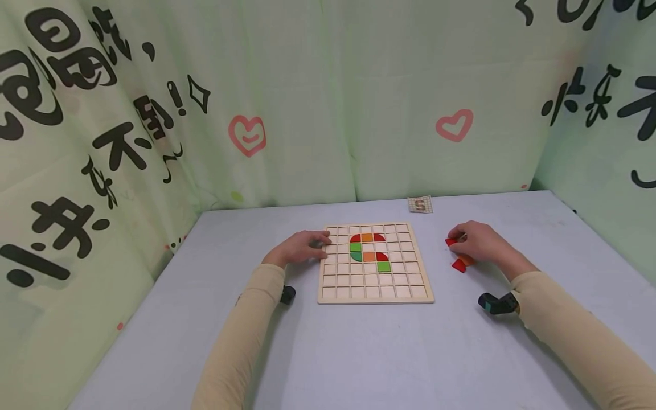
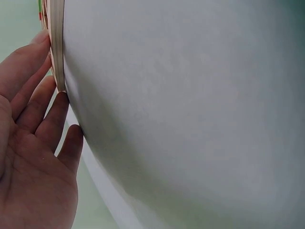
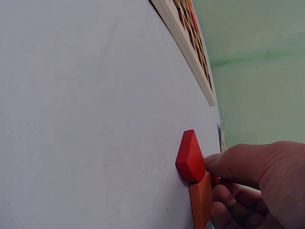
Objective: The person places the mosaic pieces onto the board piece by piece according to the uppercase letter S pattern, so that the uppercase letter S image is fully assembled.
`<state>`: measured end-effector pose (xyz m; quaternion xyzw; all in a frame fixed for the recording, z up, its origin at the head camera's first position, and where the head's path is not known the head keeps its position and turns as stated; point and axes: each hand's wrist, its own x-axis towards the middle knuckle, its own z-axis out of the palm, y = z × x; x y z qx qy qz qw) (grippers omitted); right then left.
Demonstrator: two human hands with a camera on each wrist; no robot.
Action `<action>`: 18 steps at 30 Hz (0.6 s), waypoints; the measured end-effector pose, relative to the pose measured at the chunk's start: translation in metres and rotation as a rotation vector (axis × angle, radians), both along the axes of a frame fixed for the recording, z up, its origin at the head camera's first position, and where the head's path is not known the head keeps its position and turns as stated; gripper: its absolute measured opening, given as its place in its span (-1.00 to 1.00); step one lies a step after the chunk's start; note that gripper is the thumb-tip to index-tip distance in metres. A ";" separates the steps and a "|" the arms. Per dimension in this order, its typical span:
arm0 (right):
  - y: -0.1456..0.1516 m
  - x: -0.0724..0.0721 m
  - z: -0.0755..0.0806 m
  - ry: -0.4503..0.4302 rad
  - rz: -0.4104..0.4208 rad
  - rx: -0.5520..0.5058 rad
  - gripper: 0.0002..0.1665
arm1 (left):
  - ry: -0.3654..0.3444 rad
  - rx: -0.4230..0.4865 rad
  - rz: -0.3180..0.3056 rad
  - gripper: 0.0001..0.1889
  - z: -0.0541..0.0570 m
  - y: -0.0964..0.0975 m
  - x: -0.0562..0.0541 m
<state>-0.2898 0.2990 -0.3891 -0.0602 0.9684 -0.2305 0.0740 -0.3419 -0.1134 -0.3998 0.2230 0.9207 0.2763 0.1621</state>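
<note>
My left hand rests at the left edge of a square wooden grid board, thumb and fingertips touching its rim. The fingers are fairly straight. Red, orange and green tiles sit in the board's upper middle cells, some quarter-round, some square. To the right of the board, my right hand pinches a red tile between thumb and fingers; most of it is hidden in the right wrist view. Just below that hand lie a loose red tile and an orange tile, touching each other.
A small patterned card with a figure on it lies at the table's back edge, behind the board. The table has a pale cloth. Light green curtains with black writing and red hearts surround it.
</note>
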 end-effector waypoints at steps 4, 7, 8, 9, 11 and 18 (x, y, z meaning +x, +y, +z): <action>-0.003 0.000 0.001 -0.003 -0.002 0.001 -0.51 | 0.002 0.008 -0.006 -0.61 0.000 0.000 0.000; -0.007 0.000 0.001 0.000 0.004 0.000 -0.50 | 0.006 0.011 -0.012 -0.61 0.000 0.000 0.001; -0.009 0.000 0.002 0.002 0.008 -0.003 -0.50 | 0.008 0.011 -0.015 -0.61 0.000 0.000 0.001; -0.011 0.001 0.003 0.006 0.012 -0.005 -0.50 | 0.009 0.011 -0.017 -0.61 0.000 -0.001 0.000; -0.015 0.001 0.004 0.007 0.017 -0.016 -0.49 | 0.012 0.013 -0.021 -0.61 0.001 -0.001 0.001; -0.033 0.006 0.006 0.010 0.054 -0.043 -0.51 | 0.013 0.013 -0.024 -0.61 0.002 -0.001 0.000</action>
